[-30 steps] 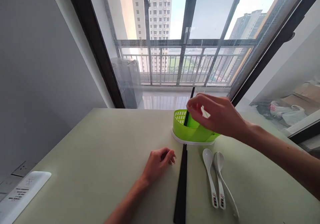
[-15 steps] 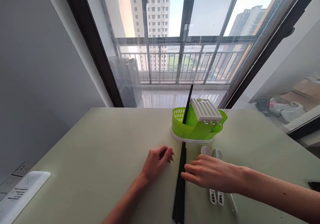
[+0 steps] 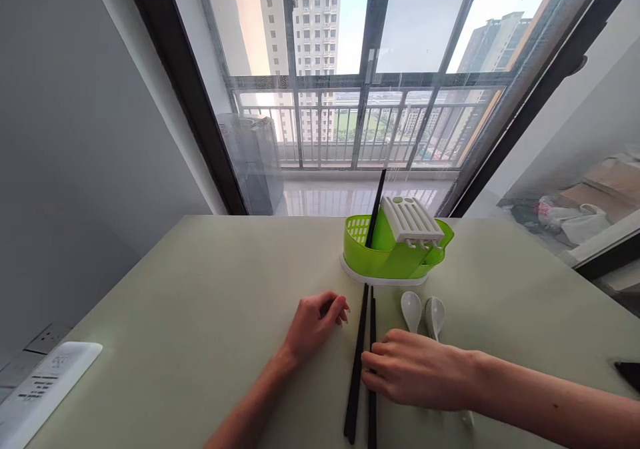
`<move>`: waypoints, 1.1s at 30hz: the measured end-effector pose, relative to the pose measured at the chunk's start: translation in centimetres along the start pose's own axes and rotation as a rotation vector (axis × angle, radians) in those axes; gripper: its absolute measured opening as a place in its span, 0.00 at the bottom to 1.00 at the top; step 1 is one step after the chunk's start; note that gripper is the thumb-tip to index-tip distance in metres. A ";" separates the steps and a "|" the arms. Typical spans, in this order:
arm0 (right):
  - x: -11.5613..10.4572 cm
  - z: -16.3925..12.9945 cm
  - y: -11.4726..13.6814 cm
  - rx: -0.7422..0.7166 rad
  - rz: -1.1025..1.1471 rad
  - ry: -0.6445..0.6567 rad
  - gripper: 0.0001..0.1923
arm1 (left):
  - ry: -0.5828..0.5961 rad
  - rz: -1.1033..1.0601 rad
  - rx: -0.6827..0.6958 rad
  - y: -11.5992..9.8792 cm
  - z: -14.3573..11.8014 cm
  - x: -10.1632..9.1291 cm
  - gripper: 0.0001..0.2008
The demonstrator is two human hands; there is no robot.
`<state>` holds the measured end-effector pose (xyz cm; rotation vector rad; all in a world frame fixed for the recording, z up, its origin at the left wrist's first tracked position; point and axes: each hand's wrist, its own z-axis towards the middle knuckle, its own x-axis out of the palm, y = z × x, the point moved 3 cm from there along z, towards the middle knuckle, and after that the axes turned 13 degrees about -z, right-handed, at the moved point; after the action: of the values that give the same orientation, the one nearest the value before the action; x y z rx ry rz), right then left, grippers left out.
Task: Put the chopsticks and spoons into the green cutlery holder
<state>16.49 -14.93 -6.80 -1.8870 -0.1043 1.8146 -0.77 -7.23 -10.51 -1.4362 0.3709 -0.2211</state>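
Note:
My right hand (image 3: 403,367) is closed at the fingertips on the black chopsticks (image 3: 373,322) of the right-hand group, which lie on the table. Just left of them, more black chopsticks (image 3: 357,369) lie close together at a slight slant. My left hand (image 3: 320,315) rests on the tabletop with its fingers curled in and nothing visible in them. White spoons (image 3: 411,310) lie beyond and partly under my right hand, which hides most of their handles. Behind the chopsticks stands a green cutlery holder (image 3: 380,262), with a black chopstick (image 3: 376,209) leaning upright in its left basket.
The holder has a white slotted top (image 3: 413,219) and a white base. At the table's left edge lies a white power strip or similar device (image 3: 55,382). A dark object (image 3: 627,372) sits at the far right edge. Beyond the table (image 3: 225,269) is a glass balcony door.
My right hand has moved slightly toward me. The chopsticks have parted into two groups, with a gap between them, and more of the spoons shows. My left hand has stayed put.

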 end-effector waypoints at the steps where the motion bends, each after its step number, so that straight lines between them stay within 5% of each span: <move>1: 0.1 0.0 0.1 -0.001 -0.001 -0.007 0.10 | 0.000 0.001 0.001 0.0 0.0 0.0 0.20; 13: 0.0 0.1 0.2 0.016 0.028 -0.059 0.13 | 0.007 -0.025 -0.018 0.2 0.0 0.0 0.21; 19: -0.6 0.1 0.2 -0.023 0.002 0.023 0.10 | -0.002 -0.026 -0.016 0.1 0.0 0.0 0.22; 28: -5.0 0.9 -0.7 0.001 -0.016 0.011 0.10 | 0.021 -0.014 -0.014 -0.3 -0.1 0.0 0.22; 33: -7.4 1.9 -1.0 0.020 -0.033 -0.069 0.10 | 0.171 -0.120 -0.082 -0.8 -0.2 0.3 0.26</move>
<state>14.24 -16.49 0.42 -1.7996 -0.1403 1.8523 -0.52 -7.64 -9.80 -1.5265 0.4371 -0.4322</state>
